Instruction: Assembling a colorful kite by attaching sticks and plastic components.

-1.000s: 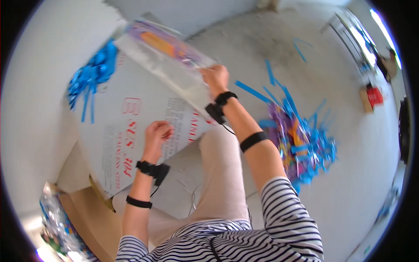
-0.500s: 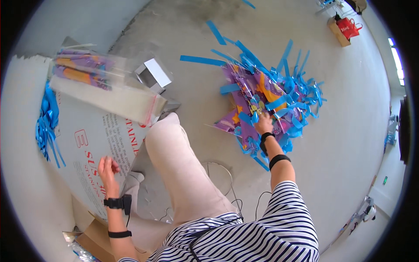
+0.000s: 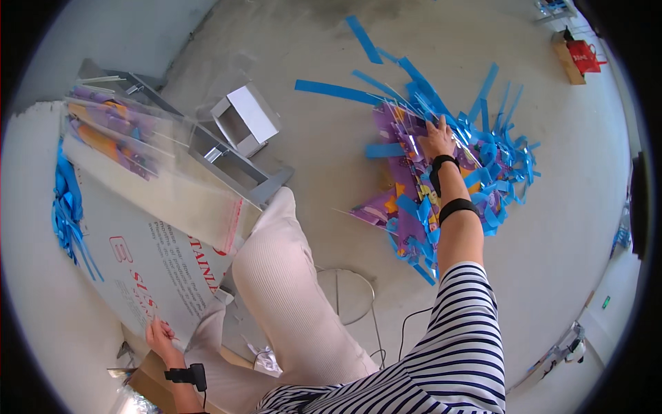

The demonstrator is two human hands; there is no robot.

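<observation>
**Right fingers point(image 3: 439, 133) deep in the purple heap, and much of it lies loose**

My right fingers are on the heap of purple printed pieces point(image 3: 407, 155), on the floor point(image 3: 324, 172) well to the right of the counter point(image 3: 103, 224). They are bent down among the prints and thin sticks; with so much shine and overlap there, I cannot tell whether they have closed on a piece or only rest on it. My left fingers point(image 3: 161, 333) are loosely parted over the near end of the counter, with nothing in them that I can see.

As for how far along I am, I judge it only partly done. At the far end of the counter, a few purple bundles point(image 3: 114, 134) lie under clear plastic, and beside them on the same counter a long clear sleeve point(image 3: 189, 203) with a red-edged strip lies flat, reaching to the counter's right edge. A bunch of blue ribbons point(image 3: 67, 196) hangs at the counter's left edge.

What is left looks like the greater share: to the right of the counter the heap is wide, its blue streamers point(image 3: 334, 92) fanned out and tangled, and none of it is lifted clear of the floor.
</observation>
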